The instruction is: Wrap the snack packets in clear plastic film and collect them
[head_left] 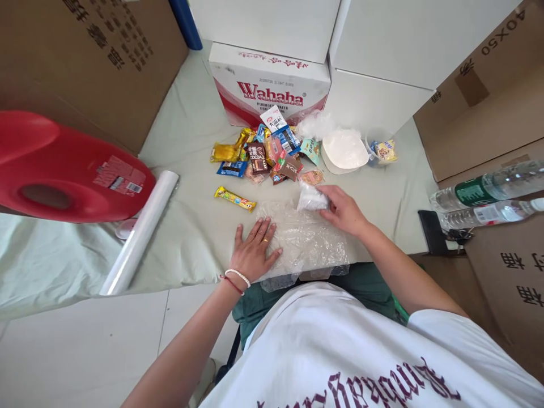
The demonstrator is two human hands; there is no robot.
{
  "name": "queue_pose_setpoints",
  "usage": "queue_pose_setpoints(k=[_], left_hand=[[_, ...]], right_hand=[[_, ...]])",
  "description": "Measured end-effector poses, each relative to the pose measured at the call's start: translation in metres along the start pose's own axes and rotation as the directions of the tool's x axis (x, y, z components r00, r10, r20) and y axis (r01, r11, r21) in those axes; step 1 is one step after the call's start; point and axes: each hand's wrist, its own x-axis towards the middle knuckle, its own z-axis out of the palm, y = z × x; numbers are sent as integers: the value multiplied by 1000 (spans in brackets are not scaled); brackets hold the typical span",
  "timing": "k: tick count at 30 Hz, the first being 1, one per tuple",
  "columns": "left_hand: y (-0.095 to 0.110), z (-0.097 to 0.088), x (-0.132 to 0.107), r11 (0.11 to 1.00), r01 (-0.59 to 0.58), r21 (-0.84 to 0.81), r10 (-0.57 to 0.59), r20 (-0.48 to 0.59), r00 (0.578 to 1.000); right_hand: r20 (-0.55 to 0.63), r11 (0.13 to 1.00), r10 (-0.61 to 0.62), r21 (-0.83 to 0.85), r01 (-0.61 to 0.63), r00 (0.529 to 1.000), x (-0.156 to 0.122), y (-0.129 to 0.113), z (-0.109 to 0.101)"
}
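Pale cloth covers the tabletop (195, 221); snack pile (276, 152) at twelve o'clock. Left hand (251, 248) lies flat, fingers spread, on clear film (310, 238) at six, apparently steadying it. Right hand (343, 212) pinches white packet (311, 198) by its three-o'clock end, likely for control.

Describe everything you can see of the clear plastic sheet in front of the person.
The clear plastic sheet is thin, see-through and film-like, with shiny wrinkles all over. It lies spread out on the cloth-covered table, its near part hanging over the front edge. The left hand rests palm down at its left side, fingers spread. By its far edge, the right hand holds a whitish bundle; whether that touches the sheet is unclear.
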Motion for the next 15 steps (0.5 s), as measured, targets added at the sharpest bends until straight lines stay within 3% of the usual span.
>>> queue_pose_setpoints(k=[3, 6, 8, 10, 13, 15], left_hand=[[1, -1, 3, 1000, 9, -7, -8, 11, 1000], [2, -4, 0, 1000, 26, 11, -26, -1, 1000], [1, -9, -11, 999, 22, 35, -20, -60, 998], [2, -14, -29, 996, -72, 44, 75, -86, 993], [4, -18, -61, 956, -294, 2, 294, 28, 955], [7, -16, -76, 945, -326, -14, 325, 124, 938]], right_hand=[[217, 997, -79, 4, 80, 973, -19, -18, 21], [378, 994, 1, -105, 42, 926, -27, -25, 45], [376, 994, 8, -105, 34, 926, -35, -21, 50], [283, 998, -42, -27, 52, 958, -51, -14, 43], [164, 986, -156, 92, 142, 974, -88, 1, 23], [210, 969, -239, 111, 220, 948, -115, 11, 15]])
